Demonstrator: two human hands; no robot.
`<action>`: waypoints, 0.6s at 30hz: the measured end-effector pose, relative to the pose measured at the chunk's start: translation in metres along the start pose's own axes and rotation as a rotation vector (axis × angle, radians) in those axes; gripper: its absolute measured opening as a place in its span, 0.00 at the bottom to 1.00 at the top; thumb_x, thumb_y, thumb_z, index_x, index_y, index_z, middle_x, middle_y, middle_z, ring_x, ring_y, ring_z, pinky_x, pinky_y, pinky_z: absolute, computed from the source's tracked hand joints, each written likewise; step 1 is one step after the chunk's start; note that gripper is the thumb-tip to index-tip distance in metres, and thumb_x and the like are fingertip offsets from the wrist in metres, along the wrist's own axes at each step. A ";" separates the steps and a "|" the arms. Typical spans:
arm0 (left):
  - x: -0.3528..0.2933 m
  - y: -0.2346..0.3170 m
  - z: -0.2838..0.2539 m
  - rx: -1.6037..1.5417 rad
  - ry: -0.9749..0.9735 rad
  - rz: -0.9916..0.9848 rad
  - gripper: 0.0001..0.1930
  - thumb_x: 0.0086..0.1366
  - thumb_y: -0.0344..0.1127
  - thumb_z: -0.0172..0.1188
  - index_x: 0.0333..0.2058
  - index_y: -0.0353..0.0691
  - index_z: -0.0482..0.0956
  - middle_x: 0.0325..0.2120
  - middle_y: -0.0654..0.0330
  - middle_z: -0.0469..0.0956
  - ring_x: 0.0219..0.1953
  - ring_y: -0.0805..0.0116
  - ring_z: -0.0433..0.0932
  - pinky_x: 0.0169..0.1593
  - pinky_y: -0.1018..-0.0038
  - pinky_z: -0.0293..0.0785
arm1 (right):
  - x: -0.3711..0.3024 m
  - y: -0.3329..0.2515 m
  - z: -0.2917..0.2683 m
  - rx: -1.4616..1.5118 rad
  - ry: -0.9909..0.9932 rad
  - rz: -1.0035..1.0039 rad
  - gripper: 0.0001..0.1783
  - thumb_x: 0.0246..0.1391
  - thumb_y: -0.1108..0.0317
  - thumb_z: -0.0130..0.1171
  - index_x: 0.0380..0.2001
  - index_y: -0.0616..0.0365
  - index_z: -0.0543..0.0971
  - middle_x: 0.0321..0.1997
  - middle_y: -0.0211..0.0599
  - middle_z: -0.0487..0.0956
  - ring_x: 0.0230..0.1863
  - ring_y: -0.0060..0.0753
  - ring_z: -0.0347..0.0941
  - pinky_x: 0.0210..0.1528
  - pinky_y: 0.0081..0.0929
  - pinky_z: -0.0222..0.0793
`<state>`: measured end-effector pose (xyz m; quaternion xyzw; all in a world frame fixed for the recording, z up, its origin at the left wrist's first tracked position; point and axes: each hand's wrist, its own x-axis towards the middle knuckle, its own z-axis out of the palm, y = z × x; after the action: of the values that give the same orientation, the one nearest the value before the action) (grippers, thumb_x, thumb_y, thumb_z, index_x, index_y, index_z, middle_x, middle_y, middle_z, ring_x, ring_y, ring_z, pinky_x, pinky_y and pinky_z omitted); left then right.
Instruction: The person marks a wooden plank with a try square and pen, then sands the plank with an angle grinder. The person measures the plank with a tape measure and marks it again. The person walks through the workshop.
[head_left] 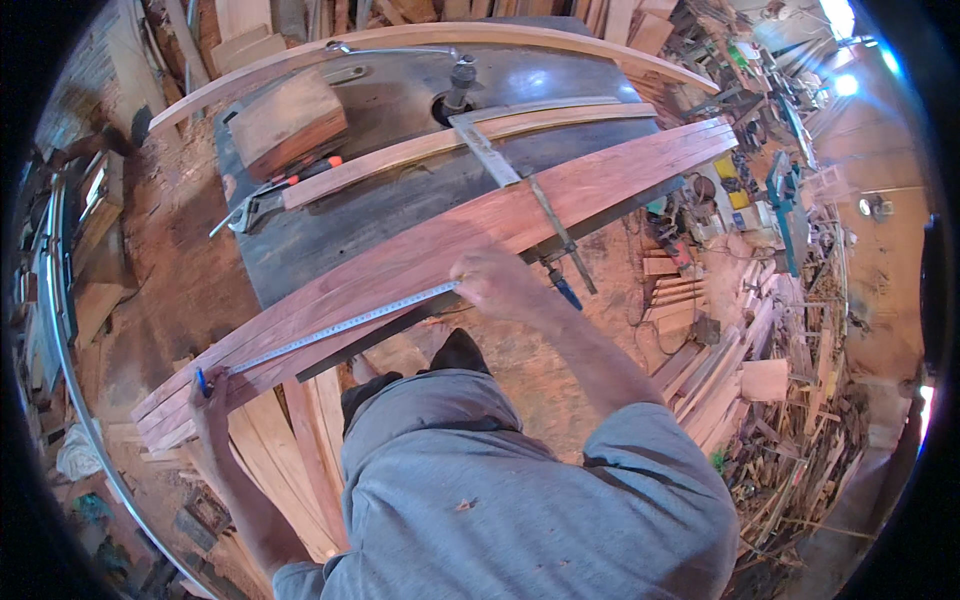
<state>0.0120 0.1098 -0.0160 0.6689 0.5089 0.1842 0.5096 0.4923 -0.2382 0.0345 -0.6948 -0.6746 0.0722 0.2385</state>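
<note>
A long reddish wooden board [600, 190], slightly curved, lies slantwise across a dark metal machine table [340, 245]. Along its near side stretches a pale tape measure [345, 326], drawn out between my hands. My right hand [492, 282] is closed around the tape's right end, over the board's near edge; its case is mostly hidden by the fingers. Near the board's left end, my left hand [207, 405] grips a small blue pen-like marker [202, 381] beside the tape's other end. A metal bar clamp [552, 222] crosses the board to the right of my right hand.
Behind the board are a narrow wooden strip [430, 150], a wood block [287, 118], an adjustable wrench [258, 208] and a machine spindle [460, 85]. A long curved strip [400, 42] spans the far side. Stacked planks [715, 385] and scraps lie at right.
</note>
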 end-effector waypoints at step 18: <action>-0.011 0.027 0.014 0.116 0.073 0.207 0.06 0.66 0.26 0.67 0.41 0.37 0.86 0.34 0.67 0.81 0.35 0.76 0.82 0.41 0.76 0.80 | 0.010 -0.024 -0.008 0.127 -0.033 0.299 0.10 0.52 0.78 0.66 0.37 0.60 0.77 0.36 0.44 0.77 0.41 0.53 0.76 0.43 0.43 0.72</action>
<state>0.0310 0.0942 0.0048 0.7390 0.4654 0.2302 0.4294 0.4742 -0.2311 0.0539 -0.7696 -0.5617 0.1607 0.2576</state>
